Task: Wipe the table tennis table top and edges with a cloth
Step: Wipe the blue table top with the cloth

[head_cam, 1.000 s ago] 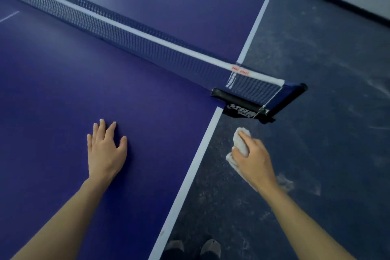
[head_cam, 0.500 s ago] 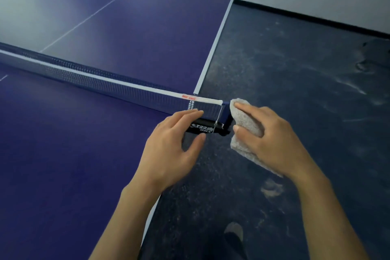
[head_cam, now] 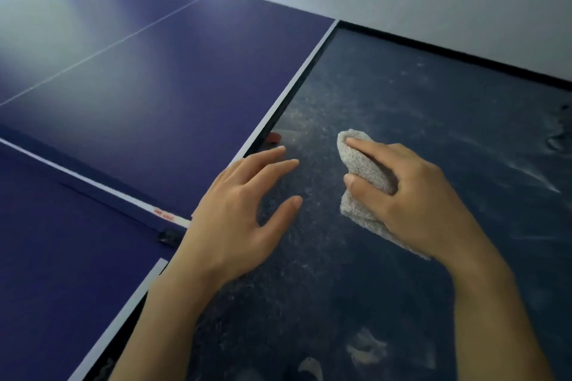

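- Off the side of the counter [head_cam: 173, 96], over the floor [head_cam: 402, 164], both my hands hang free of the top.
- My right hand [head_cam: 414, 195] has its grip wrapped round the bunched cloth [head_cam: 365, 176], thumb and fingers curled over it.
- My left hand [head_cam: 238, 213] is empty, fingers loosely spread, beside the net [head_cam: 93, 182] end.
- Leftward of the cloth runs the counter's white edge [head_cam: 288, 96], its long line heading away from me; my left hand is nearer it, so I judge the cloth must swing left.
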